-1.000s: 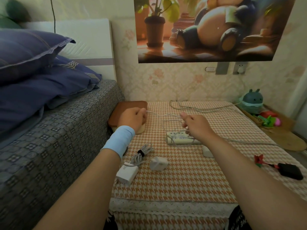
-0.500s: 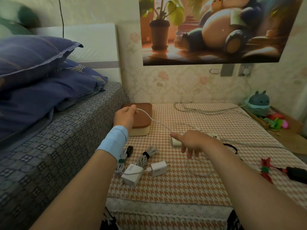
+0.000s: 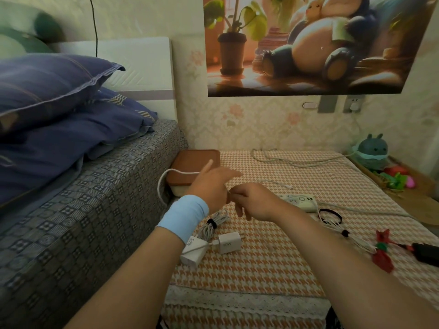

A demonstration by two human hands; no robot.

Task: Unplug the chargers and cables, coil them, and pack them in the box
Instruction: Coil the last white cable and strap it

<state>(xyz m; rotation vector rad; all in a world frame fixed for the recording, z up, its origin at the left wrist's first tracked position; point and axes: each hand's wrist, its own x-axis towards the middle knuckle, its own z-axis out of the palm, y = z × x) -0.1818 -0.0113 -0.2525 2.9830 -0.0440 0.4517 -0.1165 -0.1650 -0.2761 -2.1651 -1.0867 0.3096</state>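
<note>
My left hand [image 3: 211, 186], with a blue wristband, holds a white cable [image 3: 162, 184] that bows out in a loop to its left, over the bed's edge. My right hand [image 3: 253, 201] is right beside the left one and pinches the same cable; the cable's free end [image 3: 280, 184] trails over the cloth. The box [image 3: 190, 160], cream with a brown lid on it, stands just behind my left hand. Two white chargers [image 3: 193, 251] [image 3: 229, 243] and a tied cable coil [image 3: 211, 224] lie below my hands. A white power strip [image 3: 300, 201] lies to the right.
A bed [image 3: 83, 210] with blue pillows borders the table on the left. On the right lie a black band [image 3: 330, 216], another white cable [image 3: 344, 233], and a black charger [image 3: 426, 254] with a red cable. A long grey cord [image 3: 285, 160] runs along the back. A plug sits in the wall socket [image 3: 354, 105].
My right hand has left the power strip and moved over to meet my left hand. The white cable, drawn straight before, now bows in a loop to the left of my left hand.
</note>
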